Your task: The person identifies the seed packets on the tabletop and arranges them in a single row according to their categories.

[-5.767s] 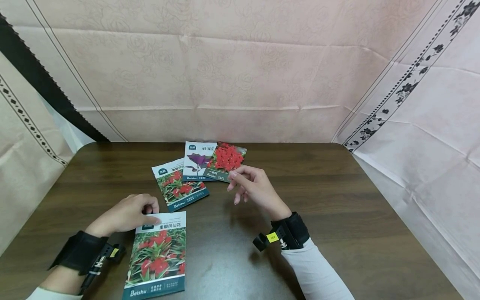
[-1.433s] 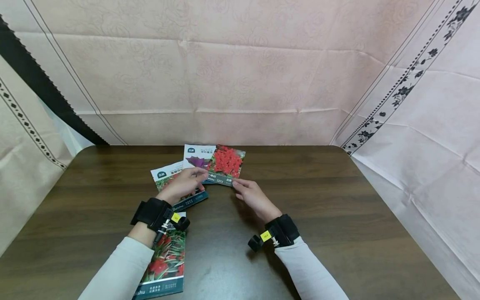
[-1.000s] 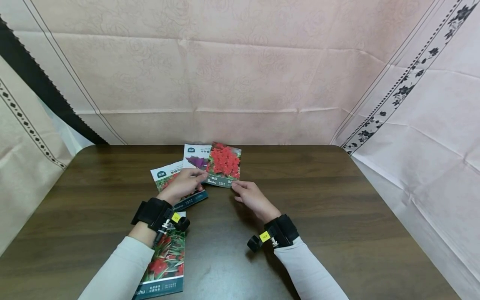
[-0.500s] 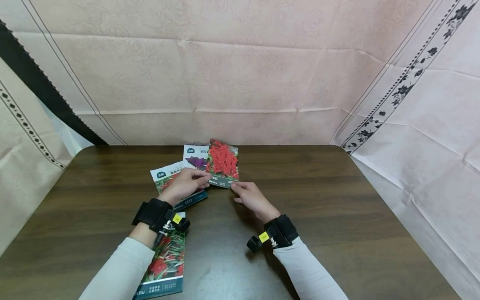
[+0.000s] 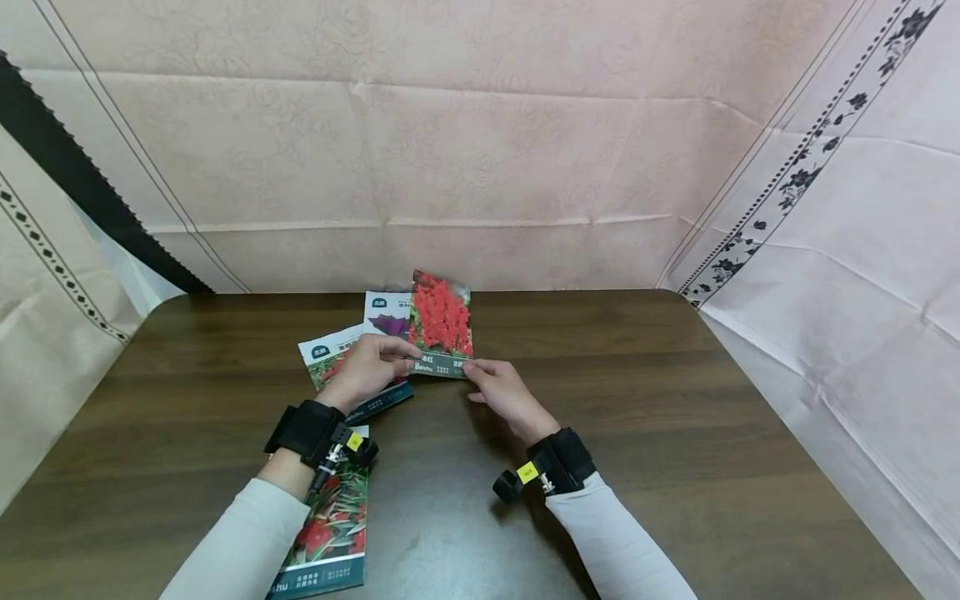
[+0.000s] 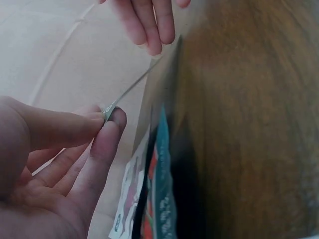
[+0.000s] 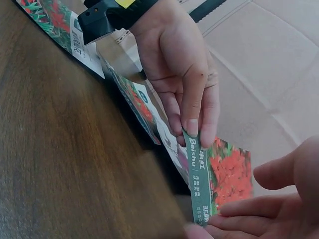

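Note:
Between both hands a red-flowered seed packet point(image 5: 441, 321) is held up, its green lower band toward me. My left hand point(image 5: 367, 367) pinches its lower left corner between thumb and fingers, clearly seen in the left wrist view. At the lower right corner, my right hand point(image 5: 506, 396) holds the packet by its fingertips, the other fingers apart from it. Behind the red packet lies one with a purple plant, the purple packet point(image 5: 388, 312), partly covered. Under my left hand is a red-and-green packet point(image 5: 382, 402), overlapped by the purple one.
A larger packet point(image 5: 337, 525) with red flowers lies near the front, partly hidden by my left forearm. All rest on a dark wooden table point(image 5: 675, 417). Pale patterned cloth point(image 5: 480, 167) hangs behind the table's far edge.
The left hand has come from the large packet to the red-flowered packet. That packet has turned straighter and tilted up from the others, its top edge now above the table's far edge.

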{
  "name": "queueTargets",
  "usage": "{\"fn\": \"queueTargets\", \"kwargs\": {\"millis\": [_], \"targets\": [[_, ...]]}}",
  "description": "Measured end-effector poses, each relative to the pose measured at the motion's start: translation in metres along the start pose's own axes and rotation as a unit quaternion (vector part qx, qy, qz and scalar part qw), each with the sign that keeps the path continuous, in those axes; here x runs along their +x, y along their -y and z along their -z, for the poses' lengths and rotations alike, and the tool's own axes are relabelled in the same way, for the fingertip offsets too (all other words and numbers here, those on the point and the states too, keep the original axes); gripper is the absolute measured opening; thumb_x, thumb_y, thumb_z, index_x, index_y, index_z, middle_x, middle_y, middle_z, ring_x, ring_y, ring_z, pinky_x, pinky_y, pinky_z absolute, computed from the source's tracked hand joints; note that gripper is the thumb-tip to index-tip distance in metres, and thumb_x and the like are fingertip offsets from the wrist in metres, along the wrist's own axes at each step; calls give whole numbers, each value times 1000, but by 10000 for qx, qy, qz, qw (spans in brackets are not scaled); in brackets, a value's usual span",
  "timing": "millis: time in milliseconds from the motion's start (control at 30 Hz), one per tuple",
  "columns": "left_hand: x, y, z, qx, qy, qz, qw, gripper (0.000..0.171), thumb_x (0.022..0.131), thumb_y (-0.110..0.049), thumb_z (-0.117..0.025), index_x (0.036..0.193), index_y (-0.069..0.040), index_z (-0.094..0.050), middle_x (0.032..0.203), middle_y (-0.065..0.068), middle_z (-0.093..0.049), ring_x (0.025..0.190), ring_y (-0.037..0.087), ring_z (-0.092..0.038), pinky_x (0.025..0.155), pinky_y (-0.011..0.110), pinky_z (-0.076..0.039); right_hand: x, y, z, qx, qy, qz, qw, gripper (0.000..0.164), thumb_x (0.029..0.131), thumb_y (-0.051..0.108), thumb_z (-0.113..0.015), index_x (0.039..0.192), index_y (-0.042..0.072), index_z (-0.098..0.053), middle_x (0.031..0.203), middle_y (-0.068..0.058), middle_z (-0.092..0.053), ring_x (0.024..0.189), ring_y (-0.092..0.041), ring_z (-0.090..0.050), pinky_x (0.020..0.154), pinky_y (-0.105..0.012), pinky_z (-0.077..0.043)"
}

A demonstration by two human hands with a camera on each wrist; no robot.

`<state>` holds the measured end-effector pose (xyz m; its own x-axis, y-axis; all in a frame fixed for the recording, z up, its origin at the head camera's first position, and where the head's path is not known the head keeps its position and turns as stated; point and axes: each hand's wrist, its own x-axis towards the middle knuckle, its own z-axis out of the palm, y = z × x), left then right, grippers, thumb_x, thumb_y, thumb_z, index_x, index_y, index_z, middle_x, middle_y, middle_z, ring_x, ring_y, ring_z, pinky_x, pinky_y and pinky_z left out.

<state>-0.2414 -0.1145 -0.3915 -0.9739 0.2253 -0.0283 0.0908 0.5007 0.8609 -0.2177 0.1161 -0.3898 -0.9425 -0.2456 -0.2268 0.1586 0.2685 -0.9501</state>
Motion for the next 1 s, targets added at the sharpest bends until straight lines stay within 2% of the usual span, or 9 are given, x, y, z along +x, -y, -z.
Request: {"fn": "queueTargets", "kwargs": {"millis": [200,400,533,633,767,933,1000], "targets": [[-5,-8,4,6,-45,-129,9999,21,94,-8,-60,110,-15,-71,122,8,-65,104,24,-65,85,39,-54,0,5,5,282,-712,99,9970,41,102,27,-47,138,6,-52,144,-10,-50,132,-25,-49,105,-43,-43],[-17,-16,6,5,104,-300,9995,19,95,-10,-60,108,-16,-72,119,8,-66,101,24,-65,83,39,-54,2,7,12,655,-1235,412,9893,44,102,23,-48,142,6,-45,146,-14,-46,131,-27,-49,105,-46,-43],[-30,-19,9,-33,200,-433,9989,18,94,-10,-61,107,-17,-72,115,7,-67,99,22,-66,84,38,-53,0,10,14,856,-1329,608,9856,47,101,20,-50,145,8,-38,148,-15,-44,132,-27,-49,105,-46,-43],[-40,-18,12,-28,326,-538,9980,18,94,-11,-62,107,-17,-72,114,6,-67,100,19,-66,84,34,-53,-2,14,16,1109,-1403,769,9809,48,101,20,-51,145,9,-36,145,-15,-47,130,-29,-50,104,-47,-43],[-52,-16,17,-115,580,-636,9962,17,94,-12,-63,107,-16,-72,110,6,-69,100,19,-67,84,32,-53,-5,19,20,1423,-1525,987,9730,44,100,21,-53,141,11,-42,135,-14,-55,125,-31,-54,103,-51,-42],[-65,-18,22,-248,883,-570,9942,16,92,-14,-65,107,-16,-72,101,5,-72,96,25,-68,83,38,-54,-9,24,27,1582,-1602,1165,9673,36,99,24,-56,133,14,-50,122,-14,-63,108,-26,-61,98,-51,-45],[-69,-19,23,-317,973,-531,9933,16,92,-14,-65,107,-16,-71,100,4,-72,96,29,-68,83,40,-54,-11,25,29,1564,-1600,1220,9670,36,99,24,-56,132,15,-50,119,-12,-64,100,-20,-61,94,-47,-47]]}}
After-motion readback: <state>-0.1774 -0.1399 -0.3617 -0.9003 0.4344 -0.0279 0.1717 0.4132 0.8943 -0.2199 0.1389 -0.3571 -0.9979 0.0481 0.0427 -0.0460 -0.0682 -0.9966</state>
